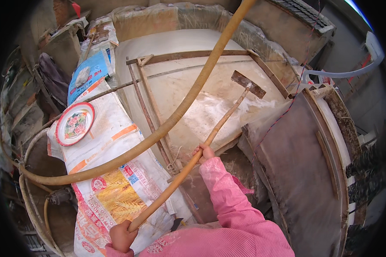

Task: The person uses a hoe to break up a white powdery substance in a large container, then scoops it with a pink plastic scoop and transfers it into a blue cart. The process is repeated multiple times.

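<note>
A long wooden-handled scraper slants from the lower left up to the right. Its flat, rectangular brown head is over a wide pale surface in a wooden frame, close to a white patch; whether it touches I cannot tell. Low in the view, my left hand is closed around the handle's near end. My right hand grips the shaft farther up, its arm in a pink sleeve.
A thick ribbed tan hose arches across the view, above the sacks. Printed woven sacks lie at the left, with a red-rimmed flowered plate on them. A brown-covered slab stands at the right; a pale hose curves beyond.
</note>
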### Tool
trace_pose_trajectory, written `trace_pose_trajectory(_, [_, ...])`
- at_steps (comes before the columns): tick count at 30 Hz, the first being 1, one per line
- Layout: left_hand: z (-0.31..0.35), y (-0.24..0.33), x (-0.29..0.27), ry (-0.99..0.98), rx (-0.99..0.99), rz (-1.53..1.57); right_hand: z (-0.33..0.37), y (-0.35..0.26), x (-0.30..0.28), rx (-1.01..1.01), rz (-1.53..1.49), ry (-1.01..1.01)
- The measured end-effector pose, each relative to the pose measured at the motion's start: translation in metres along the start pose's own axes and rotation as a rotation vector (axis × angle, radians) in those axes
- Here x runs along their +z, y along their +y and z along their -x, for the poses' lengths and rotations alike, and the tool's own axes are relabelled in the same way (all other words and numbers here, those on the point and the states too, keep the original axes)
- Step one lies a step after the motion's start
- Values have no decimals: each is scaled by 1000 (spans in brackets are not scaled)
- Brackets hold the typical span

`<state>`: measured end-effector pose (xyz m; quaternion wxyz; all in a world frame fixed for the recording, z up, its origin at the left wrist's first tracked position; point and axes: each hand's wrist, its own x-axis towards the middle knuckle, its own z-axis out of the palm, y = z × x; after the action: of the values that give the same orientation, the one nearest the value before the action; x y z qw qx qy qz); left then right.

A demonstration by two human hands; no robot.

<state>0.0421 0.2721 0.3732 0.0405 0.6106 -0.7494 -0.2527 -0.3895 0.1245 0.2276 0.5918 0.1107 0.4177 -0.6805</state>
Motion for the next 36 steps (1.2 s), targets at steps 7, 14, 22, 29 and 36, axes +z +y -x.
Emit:
trace_pose_trajectory(7, [-162, 170, 54, 21, 459, 244, -76, -192, -15, -487, 201, 151])
trace_pose_trajectory(14, [-214, 241, 49, 116, 678, 416, -45, -204, -4, -548, 838, 540])
trace_pose_trajectory(22, [-139, 129, -58, 32, 445, 816, 9, -134, 15, -1362, 1570, 29])
trace_pose_trajectory(29, [-84, 120, -76, 434, 845, 1171, 47, -105, 32, -1605, 1594, 6])
trace_pose_trajectory(36, [-107, 146, -30, 210, 1046, 1534, 43, -73, 27, -1545, 1488, 46])
